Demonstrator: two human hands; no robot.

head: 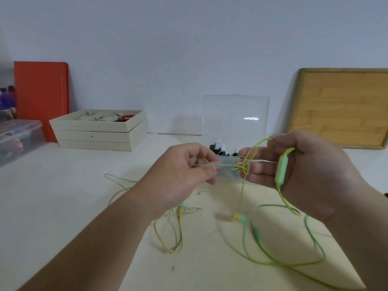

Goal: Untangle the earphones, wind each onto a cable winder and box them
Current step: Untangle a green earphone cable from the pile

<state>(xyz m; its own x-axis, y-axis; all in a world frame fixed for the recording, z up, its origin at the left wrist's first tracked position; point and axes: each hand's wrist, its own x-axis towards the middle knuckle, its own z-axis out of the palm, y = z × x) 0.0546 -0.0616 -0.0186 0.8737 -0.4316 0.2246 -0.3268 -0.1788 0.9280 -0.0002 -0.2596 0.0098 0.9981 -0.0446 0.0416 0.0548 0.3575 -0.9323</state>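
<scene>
Untangling step: the left hand (184, 171) pinches one strand (207, 164) in its fingers, the right hand (304, 164) clamps its fingers on the inline remote (282, 166) of the earphones (273, 263), and the knot (241, 166) sits between them, above the tabletop (63, 206). The next move likely calls for gently loosening a loop, then threading an end through

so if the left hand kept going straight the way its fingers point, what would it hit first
Most likely the knot in the earphone cable, just past the fingertips of the left hand, then the fingers of the right hand right behind it. Depth is hard to judge here.
</scene>
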